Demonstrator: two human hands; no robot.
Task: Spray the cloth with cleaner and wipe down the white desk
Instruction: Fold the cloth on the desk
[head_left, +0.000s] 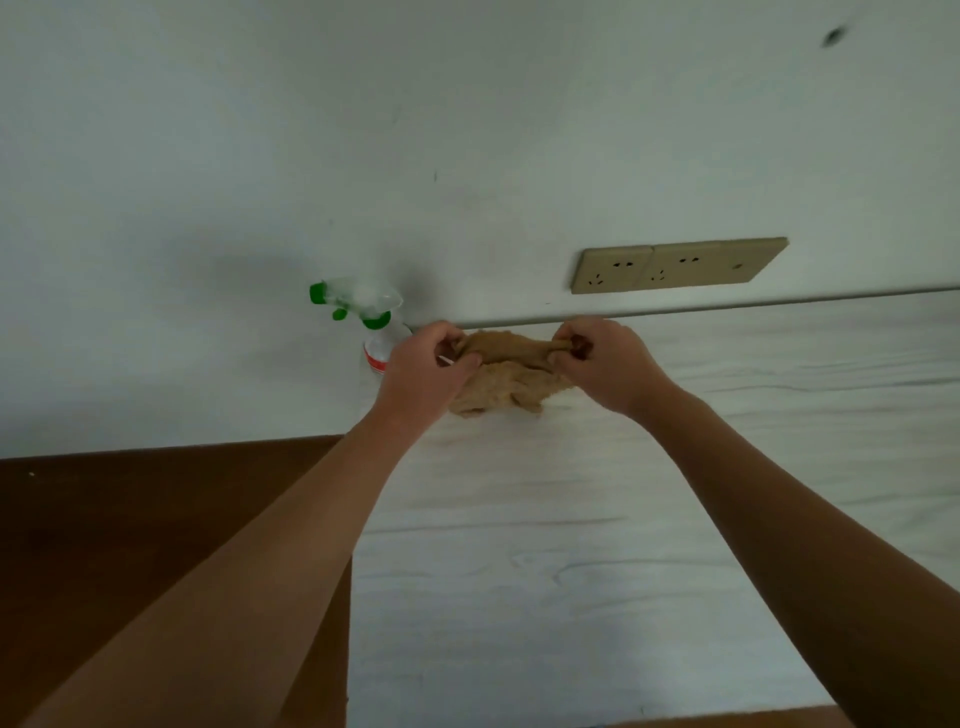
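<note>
A tan cloth (511, 382) lies bunched at the far left corner of the white wood-grain desk (597, 545). My left hand (428, 371) pinches its left upper edge and my right hand (605, 364) pinches its right upper edge, stretching the top of the cloth between them while its lower part rests on the desk. A clear spray bottle (378, 338) with a green and white trigger head stands just left of my left hand, close to the wall; my hand hides its lower right side.
A pale wall (467, 130) rises right behind the desk, with a beige double socket plate (675, 266) above the desk's back edge. Dark brown floor (130, 545) lies left of the desk's left edge.
</note>
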